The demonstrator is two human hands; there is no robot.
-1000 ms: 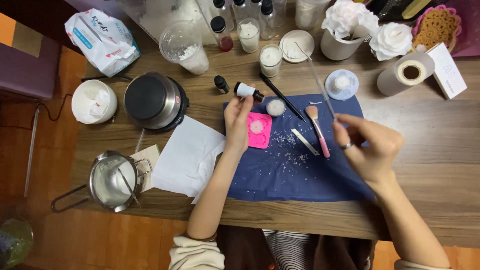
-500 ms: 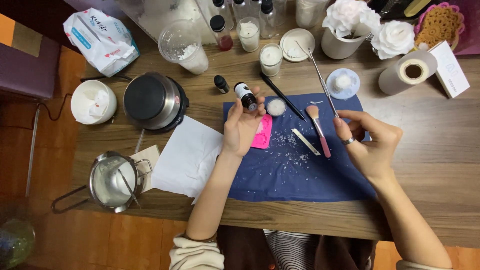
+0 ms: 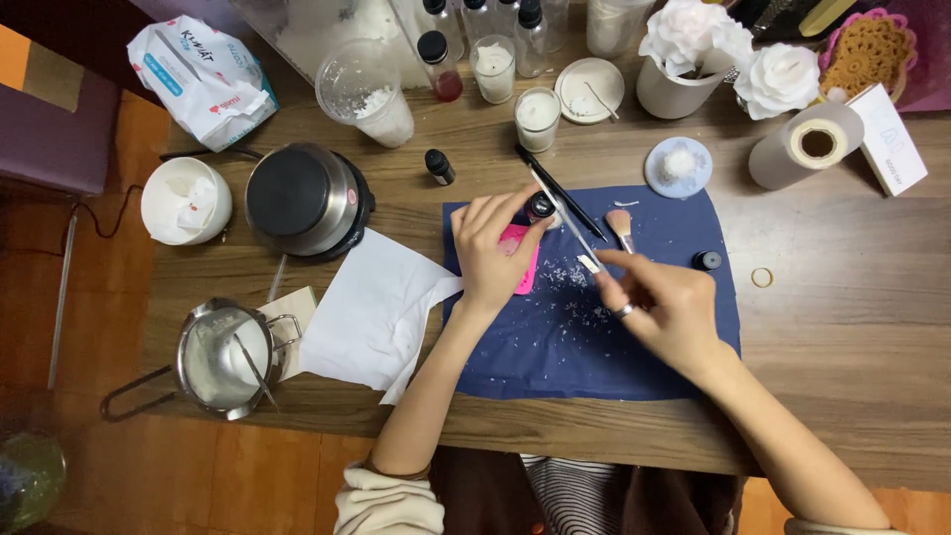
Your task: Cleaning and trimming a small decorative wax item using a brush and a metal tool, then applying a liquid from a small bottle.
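The fingers of my left hand (image 3: 492, 250) are curled around a small dark bottle (image 3: 540, 207), holding it upright just above a pink mould (image 3: 519, 260) that lies partly hidden under my palm. My right hand (image 3: 662, 305) has its fingers pinched shut on a thin stick (image 3: 566, 213), whose far end reaches up to the bottle's open mouth, so the bottle seems steadied for the stick to dip in. Both hands work over a dark blue cloth (image 3: 594, 347) spread on the wooden worktop (image 3: 852, 337); white flakes are scattered on it, which is likely why it is laid there. A small brush (image 3: 621, 226) lies just beyond my right fingers, and a little black cap (image 3: 706, 261) sits near the cloth's right edge, apart from the bottle. To the left of the cloth lie a sheet of white paper (image 3: 371, 307), a round black hotplate (image 3: 305, 198) and a metal pouring pot (image 3: 223, 357). Along the far edge stand glass jars of white wax (image 3: 536, 117) and a cup of white flowers (image 3: 684, 59).
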